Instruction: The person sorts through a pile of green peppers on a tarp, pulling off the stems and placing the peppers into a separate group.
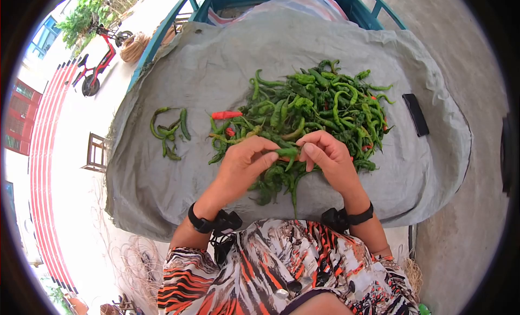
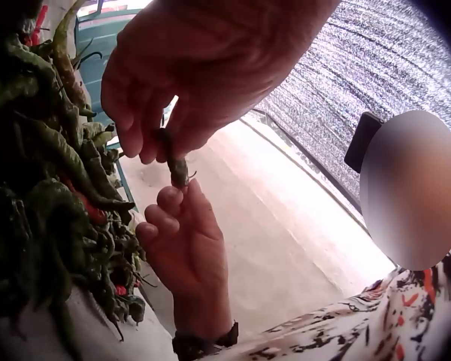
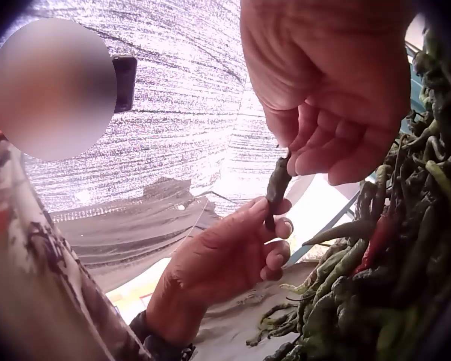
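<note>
A small green chili pepper is held between both hands, just above the near part of a pepper heap. My left hand pinches one end of it with thumb and fingers. At the other end, the thumb and fingertips of my right hand pinch the tip. In the left wrist view the pepper spans the gap between the two hands; the right wrist view shows its dark green body slightly bent. Peppers in the heap are mostly green, with a few red ones such as the red pepper.
A grey tarp lies under the peppers on a blue cart bed. Several green peppers form a small separate group at the left. A black phone lies right of the heap. A red bike stands beyond at far left.
</note>
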Tool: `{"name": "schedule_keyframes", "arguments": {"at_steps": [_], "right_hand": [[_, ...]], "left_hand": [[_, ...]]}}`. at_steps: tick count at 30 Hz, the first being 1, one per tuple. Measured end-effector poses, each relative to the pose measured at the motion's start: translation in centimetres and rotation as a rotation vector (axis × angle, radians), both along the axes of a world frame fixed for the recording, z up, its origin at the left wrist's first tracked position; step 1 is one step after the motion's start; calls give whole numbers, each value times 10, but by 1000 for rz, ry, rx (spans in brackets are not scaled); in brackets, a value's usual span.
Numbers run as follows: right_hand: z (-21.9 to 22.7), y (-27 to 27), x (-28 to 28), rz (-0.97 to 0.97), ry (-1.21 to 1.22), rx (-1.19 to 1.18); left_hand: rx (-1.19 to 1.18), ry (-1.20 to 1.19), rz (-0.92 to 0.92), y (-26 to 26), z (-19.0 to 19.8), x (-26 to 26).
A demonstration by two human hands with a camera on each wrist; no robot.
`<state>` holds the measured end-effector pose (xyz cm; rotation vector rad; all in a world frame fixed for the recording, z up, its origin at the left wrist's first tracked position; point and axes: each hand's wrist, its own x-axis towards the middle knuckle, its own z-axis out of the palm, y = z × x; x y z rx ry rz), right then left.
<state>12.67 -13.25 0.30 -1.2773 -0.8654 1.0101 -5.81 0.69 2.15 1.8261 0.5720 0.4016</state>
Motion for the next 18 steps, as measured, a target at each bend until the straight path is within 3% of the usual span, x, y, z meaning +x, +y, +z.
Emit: {"name": "schedule_keyframes", "arguments": {"at_steps": [2,8,11,14,18], "right_hand": [[0,-1,-3,-54,-66,-30],[4,-8,0,-117,-676,-164],[2,-10,-1,-103,-900,-182],[-12,-8,0,-93,-1033,-195],[-14,-5,1,-132,-982,-110]], "left_hand": [[128,9,94,4,1,1],[568,-83,432,25,-6,13],[616,-10,289,25,-3,12],[475,59,50,21,-17,15],[582,58,-7,13,-24,22]]}}
